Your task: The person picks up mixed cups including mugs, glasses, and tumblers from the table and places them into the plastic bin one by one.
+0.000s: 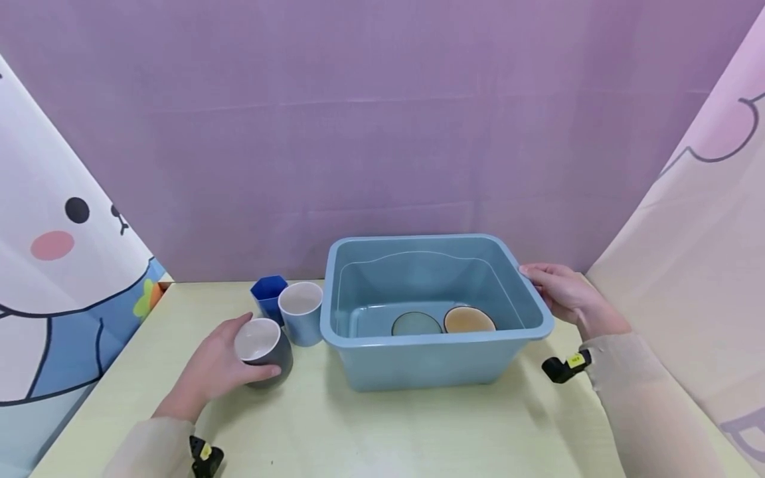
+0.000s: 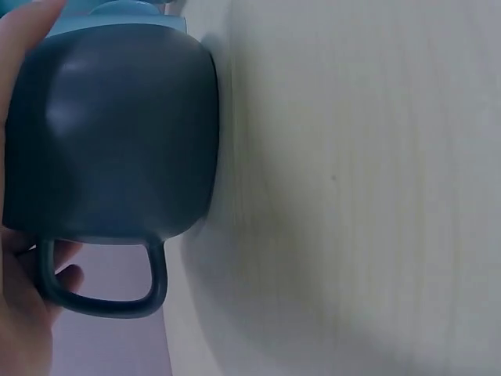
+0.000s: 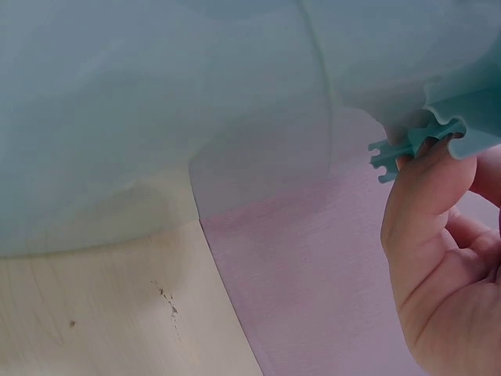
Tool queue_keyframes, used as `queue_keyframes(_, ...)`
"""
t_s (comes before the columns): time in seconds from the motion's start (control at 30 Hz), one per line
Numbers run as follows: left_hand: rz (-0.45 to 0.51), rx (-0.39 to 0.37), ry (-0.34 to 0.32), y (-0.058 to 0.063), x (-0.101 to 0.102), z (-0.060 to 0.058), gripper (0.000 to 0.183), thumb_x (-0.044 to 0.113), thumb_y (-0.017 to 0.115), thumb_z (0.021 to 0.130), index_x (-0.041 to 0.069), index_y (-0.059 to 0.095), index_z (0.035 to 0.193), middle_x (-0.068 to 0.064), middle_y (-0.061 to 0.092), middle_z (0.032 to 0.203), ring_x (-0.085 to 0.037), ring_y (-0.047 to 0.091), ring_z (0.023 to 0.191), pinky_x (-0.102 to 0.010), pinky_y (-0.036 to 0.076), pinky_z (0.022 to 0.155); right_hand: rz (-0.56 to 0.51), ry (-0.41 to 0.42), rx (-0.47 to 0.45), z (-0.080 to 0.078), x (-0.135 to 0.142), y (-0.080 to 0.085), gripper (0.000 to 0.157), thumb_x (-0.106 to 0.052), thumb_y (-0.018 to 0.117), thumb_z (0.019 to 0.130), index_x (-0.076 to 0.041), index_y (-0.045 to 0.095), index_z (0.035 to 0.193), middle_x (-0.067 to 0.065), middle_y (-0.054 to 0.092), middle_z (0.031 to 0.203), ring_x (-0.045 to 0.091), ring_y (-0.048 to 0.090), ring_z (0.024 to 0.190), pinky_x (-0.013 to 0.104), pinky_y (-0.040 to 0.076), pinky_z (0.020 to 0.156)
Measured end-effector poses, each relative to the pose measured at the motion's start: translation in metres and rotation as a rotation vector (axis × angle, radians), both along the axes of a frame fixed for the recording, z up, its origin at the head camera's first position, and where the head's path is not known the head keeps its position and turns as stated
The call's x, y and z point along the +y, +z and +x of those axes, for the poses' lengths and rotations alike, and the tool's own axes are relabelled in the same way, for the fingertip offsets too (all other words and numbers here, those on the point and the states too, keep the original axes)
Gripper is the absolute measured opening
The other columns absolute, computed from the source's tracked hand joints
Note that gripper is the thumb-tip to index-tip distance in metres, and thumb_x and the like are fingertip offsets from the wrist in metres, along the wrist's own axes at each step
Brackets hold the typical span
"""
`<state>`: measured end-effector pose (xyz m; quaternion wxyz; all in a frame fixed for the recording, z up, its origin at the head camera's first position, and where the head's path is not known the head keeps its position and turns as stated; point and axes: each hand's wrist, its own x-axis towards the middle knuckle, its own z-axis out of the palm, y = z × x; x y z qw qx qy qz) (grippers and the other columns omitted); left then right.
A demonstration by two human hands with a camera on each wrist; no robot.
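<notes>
My left hand [image 1: 218,362] grips a dark grey mug [image 1: 283,355] with a white inside, thumb on the near side and fingers round the far side. In the left wrist view the mug's handle [image 2: 117,308] shows, with fingertips beside it. On the right, my right hand [image 1: 562,295] holds the rim of a blue plastic basin [image 1: 418,365]. The right wrist view shows its fingers curled at the rim's ribbed underside [image 3: 446,129]. Inside the basin are a blue-green round dish [image 1: 416,323] and a tan one [image 1: 470,320], their lower parts hidden by the near wall.
A light blue mug [image 1: 305,328] stands between the grey mug and the basin, close against the basin's left side. Behind it is a dark blue six-sided cup [image 1: 269,292]. A purple cloth [image 1: 382,146] hangs along the back edge of the wooden table [image 1: 382,431].
</notes>
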<state>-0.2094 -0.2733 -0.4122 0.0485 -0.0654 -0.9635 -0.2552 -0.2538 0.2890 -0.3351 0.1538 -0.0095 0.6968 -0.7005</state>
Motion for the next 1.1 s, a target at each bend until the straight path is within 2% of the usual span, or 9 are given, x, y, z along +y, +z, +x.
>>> queue_keyframes(0.13,-0.017,-0.005,0.005,-0.0001,0.0000,-0.0027,0.122,0.073,0.074,0.055,-0.001,0.034,0.142,-0.025,0.049,0.133,-0.041,0.052,0.113,-0.059,0.045,0.088,0.010,-0.001,0.000,0.0004,0.0001,0.0005,0.019,-0.025,0.054,0.097,-0.017,0.071,0.094,-0.004,0.067,0.076,0.007,0.061,0.064,0.021,0.054,0.062)
queue_keyframes(0.37,-0.043,0.001,0.004,-0.0003,0.0013,-0.0010,0.121,0.073,0.074,0.056,-0.001,0.034,0.142,-0.025,0.049,0.133,-0.041,0.052,0.113,-0.059,0.045,0.087,0.017,0.000,0.013,0.0006,0.0007,0.0013,0.020,-0.027,0.054,0.096,-0.017,0.071,0.094,-0.004,0.067,0.075,0.007,0.061,0.063,0.022,0.054,0.061)
queue_keyframes(0.6,-0.037,0.048,0.018,-0.0027,0.0027,0.0006,0.111,0.074,0.074,0.054,0.002,0.044,0.134,-0.020,0.059,0.121,-0.035,0.058,0.103,-0.054,0.048,0.081,-0.007,-0.001,0.013,-0.0003,-0.0010,-0.0014,0.020,-0.024,0.052,0.097,-0.017,0.071,0.092,-0.004,0.067,0.075,0.006,0.061,0.063,0.021,0.054,0.061)
queue_keyframes(1.1,-0.047,0.109,0.043,-0.0019,0.0078,0.0009,0.105,0.071,0.075,0.056,0.000,0.048,0.129,-0.021,0.061,0.114,-0.034,0.060,0.096,-0.051,0.049,0.074,-0.005,-0.006,0.010,-0.0017,-0.0003,-0.0026,0.020,-0.024,0.053,0.097,-0.017,0.071,0.091,-0.004,0.067,0.074,0.006,0.061,0.062,0.020,0.054,0.060)
